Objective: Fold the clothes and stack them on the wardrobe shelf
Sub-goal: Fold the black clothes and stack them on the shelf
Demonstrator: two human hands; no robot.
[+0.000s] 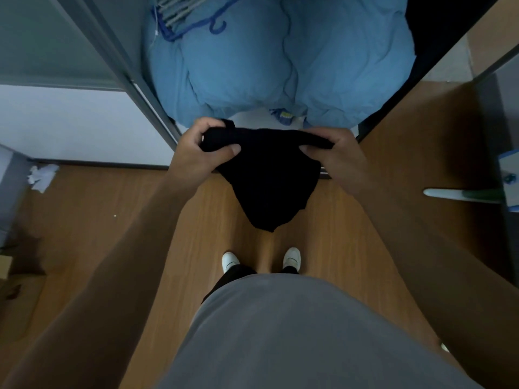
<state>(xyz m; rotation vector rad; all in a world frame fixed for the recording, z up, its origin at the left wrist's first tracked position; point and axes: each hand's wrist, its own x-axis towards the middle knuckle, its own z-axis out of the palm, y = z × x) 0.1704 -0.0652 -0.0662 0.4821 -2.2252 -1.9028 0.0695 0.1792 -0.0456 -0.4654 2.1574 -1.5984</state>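
— What have the grips got?
— The left grip [202, 148] and the right grip [338, 154] each pinch the top edge of a small black cloth garment [269, 181], fingers curled round it. It hangs between them above the wooden floor [112, 220], just in front of the open grey-framed wardrobe [153, 94].
— Folded?
— Bunched rather than folded, I'd say. Inside I see only a puffy light-blue quilt [280, 57] and a blue plastic hanger [196, 23]; no stack of clothes shows.
— Early going, then?
— Seems so: this piece wants folding, then placing.
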